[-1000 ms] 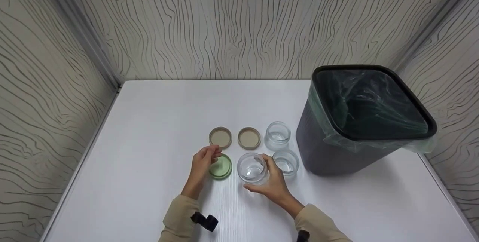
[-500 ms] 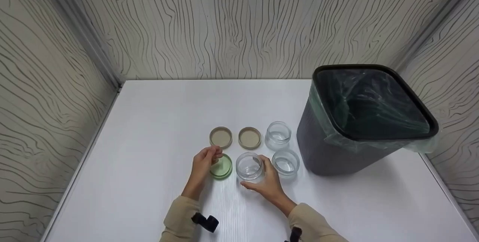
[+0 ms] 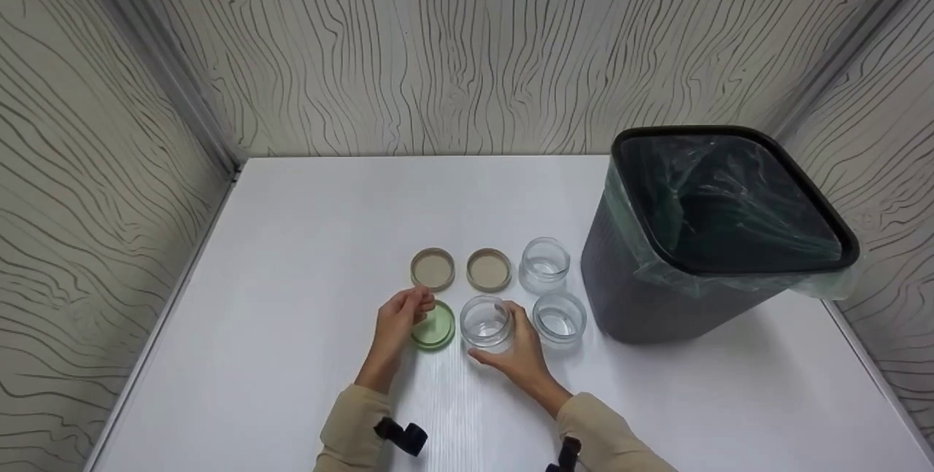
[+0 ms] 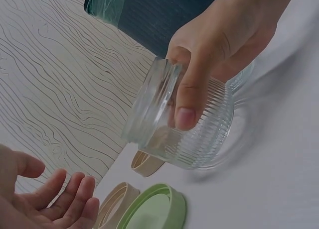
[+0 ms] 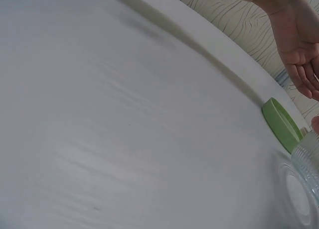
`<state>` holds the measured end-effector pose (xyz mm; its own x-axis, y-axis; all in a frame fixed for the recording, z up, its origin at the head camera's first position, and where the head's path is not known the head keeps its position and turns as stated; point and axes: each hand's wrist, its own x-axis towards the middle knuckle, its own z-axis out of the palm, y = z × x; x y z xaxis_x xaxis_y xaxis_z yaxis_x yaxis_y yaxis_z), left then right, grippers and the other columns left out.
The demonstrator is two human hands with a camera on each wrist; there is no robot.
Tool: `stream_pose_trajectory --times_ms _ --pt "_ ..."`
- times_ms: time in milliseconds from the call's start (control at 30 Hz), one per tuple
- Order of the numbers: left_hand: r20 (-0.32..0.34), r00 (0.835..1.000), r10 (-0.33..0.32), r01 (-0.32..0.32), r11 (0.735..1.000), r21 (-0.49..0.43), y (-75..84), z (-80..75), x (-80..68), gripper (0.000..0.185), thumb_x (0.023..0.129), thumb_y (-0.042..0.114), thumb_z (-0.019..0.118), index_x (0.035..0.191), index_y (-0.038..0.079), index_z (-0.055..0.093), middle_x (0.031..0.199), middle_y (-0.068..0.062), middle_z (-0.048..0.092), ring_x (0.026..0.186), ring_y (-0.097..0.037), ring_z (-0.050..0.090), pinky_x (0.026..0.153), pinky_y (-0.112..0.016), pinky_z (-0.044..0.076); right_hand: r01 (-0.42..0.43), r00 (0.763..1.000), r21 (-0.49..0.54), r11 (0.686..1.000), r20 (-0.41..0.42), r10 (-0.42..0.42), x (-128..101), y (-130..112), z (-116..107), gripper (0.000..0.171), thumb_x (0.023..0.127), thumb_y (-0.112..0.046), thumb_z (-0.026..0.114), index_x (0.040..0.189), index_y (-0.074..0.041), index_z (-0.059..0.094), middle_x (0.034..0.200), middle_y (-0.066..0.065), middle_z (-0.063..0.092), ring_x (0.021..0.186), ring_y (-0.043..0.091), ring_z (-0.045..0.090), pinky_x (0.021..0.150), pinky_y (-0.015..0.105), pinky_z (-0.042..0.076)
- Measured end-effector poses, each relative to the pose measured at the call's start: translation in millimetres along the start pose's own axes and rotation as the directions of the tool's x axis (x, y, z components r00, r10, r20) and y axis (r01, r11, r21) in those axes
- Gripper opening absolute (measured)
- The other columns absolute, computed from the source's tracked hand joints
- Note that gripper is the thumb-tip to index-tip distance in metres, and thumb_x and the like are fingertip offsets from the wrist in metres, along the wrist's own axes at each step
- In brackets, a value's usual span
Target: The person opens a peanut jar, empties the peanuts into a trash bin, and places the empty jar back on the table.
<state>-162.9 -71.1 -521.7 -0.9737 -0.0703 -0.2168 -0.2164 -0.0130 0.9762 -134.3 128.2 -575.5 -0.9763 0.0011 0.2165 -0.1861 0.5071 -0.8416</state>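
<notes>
My right hand point(image 3: 522, 355) holds a clear glass jar point(image 3: 485, 322), thumb and fingers round its side. Ribbed lower walls and a smooth threaded neck show on this jar point(image 4: 182, 144) in the left wrist view. It is low at the table, mouth up. Left of it lies a green lid point(image 3: 435, 326), inner side up. Above that lid hovers my left hand point(image 3: 398, 322), fingers loosely bent and holding nothing. Two beige lids point(image 3: 433, 270) lie behind in a row. On the right stand two more glass jars point(image 3: 559, 317), one behind the other.
A dark grey trash bin point(image 3: 642, 297) with a green plastic liner stands at the right, close to the jars. The white table point(image 3: 314, 224) meets wood-grain panels point(image 3: 452, 56) at its back and sides.
The glass jar in my right hand has shifted slightly left, towards the green lid, and appears lower. My left hand has stayed almost in place.
</notes>
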Motion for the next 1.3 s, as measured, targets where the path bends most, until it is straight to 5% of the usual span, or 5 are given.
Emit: stream_pose_trajectory --times_ms 400,833,1300 --pt "0.012 1.0 0.018 -0.018 1.0 -0.008 -0.6 -1.1 0.0 0.035 0.101 0.012 0.044 0.118 -0.016 0.056 0.103 -0.019 0.072 0.08 0.0 0.064 0.078 -0.02 0.053 -0.033 0.998 -0.001 0.999 -0.052 0.033 8 5 5 0.087 0.059 -0.018 0.09 0.128 0.009 0.043 0.125 0.025 0.058 0.119 0.039 0.056 0.104 0.049 0.044" --pt "0.043 0.999 0.009 -0.011 0.999 0.038 -1.8 -3.3 -2.6 0.039 0.103 0.017 0.04 0.123 -0.014 0.053 0.116 -0.027 0.065 0.092 -0.006 0.066 0.092 -0.033 0.054 -0.093 0.993 0.033 0.995 -0.071 0.095 10 6 10 0.093 0.056 -0.019 0.092 0.131 0.006 0.042 0.129 0.024 0.056 0.123 0.039 0.053 0.108 0.052 0.04" --pt "0.008 1.0 -0.012 0.012 1.0 -0.011 -1.3 -4.1 0.0 0.033 0.1 0.011 0.044 0.119 -0.014 0.055 0.11 -0.025 0.068 0.083 -0.001 0.064 0.085 -0.026 0.055 -0.094 0.989 0.047 0.994 -0.113 0.099 10 -4 10 0.098 0.056 -0.017 0.092 0.136 0.006 0.038 0.134 0.025 0.052 0.127 0.041 0.049 0.111 0.054 0.036"
